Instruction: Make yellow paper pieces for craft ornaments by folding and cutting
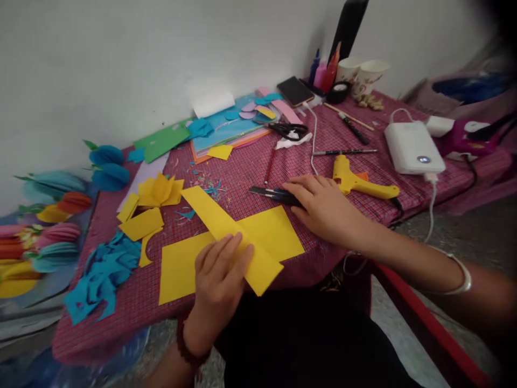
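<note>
Yellow paper strip [226, 229] lies diagonally across a yellow sheet [189, 267] at the near edge of the worktop [242, 167]. Left hand [220, 280] presses flat on the strip, fingers spread, no closed grip. Right hand [323, 207] rests over dark scissors [270, 193], fingers curled on the handles; can't tell if they're actually gripped. Best to keep the strip pinned flat and lift the scissors clear of the glue gun [359, 183]. Paper is plain, matte, crisp-edged.

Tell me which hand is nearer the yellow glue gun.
Right. The right hand lies just left of the yellow glue gun, over a dark tool; the left hand presses folded yellow paper farther away.
</note>
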Tool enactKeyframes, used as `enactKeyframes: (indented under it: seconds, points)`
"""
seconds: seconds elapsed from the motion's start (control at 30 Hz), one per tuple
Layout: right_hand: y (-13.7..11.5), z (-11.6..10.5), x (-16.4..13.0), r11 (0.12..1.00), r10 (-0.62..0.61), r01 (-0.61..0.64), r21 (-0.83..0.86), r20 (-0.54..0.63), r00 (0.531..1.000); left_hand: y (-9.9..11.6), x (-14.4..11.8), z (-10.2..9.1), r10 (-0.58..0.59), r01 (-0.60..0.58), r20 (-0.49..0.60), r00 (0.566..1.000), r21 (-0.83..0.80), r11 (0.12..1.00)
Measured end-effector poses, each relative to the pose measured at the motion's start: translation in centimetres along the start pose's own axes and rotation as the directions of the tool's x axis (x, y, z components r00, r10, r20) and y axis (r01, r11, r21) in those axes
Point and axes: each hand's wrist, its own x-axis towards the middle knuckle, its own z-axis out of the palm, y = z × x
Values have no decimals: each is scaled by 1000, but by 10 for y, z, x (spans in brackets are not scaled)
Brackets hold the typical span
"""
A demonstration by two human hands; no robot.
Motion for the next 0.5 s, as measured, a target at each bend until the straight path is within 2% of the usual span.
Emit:
enactKeyframes:
  seconds: [0.03, 0.07, 0.1, 0.13, 0.17, 0.2, 0.23, 0.27, 0.3, 0.37, 0.43, 0.47, 0.5]
  points:
    - [-8, 1, -4, 989, 15, -16, 146, 7, 1000, 7, 1, -3, 19, -20, -22, 1000, -8, 1000]
    - [-17, 3, -10, 938, 51, -74, 338, 77, 996, 14, 1, -6, 40, -41, -44, 998, -21, 999]
    - [-26, 6, -16, 825, 88, -190, 533, 211, 973, 22, 1, -9, 64, -67, -65, 996, -35, 997]
    - [-36, 11, -23, 636, 88, -354, 686, 391, 916, 30, 1, -11, 94, -97, -73, 993, -48, 994]
    - [-44, 17, -29, 415, 68, -524, 744, 549, 833, 39, 0, -12, 129, -133, -78, 989, -58, 989]
    - [-51, 24, -34, 215, 26, -650, 729, 661, 750, 49, -1, -13, 169, -174, -83, 982, -64, 983]
    - [-56, 31, -38, 52, -1, -710, 702, 711, 703, 58, -3, -14, 209, -216, -92, 974, -70, 974]
    - [-59, 37, -41, -78, -27, -731, 678, 732, 681, 67, -6, -14, 244, -254, -113, 963, -81, 964]
    - [-62, 41, -43, -166, -58, -732, 661, 735, 676, 74, -11, -14, 268, -283, -146, 952, -97, 954]
    - [-65, 44, -46, -242, -62, -701, 671, 710, 701, 83, -23, -16, 292, -330, -237, 927, -139, 934]
    - [-67, 41, -49, -225, -10, -659, 718, 675, 738, 79, -37, -20, 251, -319, -313, 916, -189, 929]
    - [-68, 38, -49, -194, 26, -636, 747, 652, 758, 73, -44, -23, 176, -263, -334, 926, -237, 935]
    - [-69, 35, -50, -154, 57, -610, 777, 624, 780, 65, -49, -24, 13, -130, -344, 939, -320, 939]
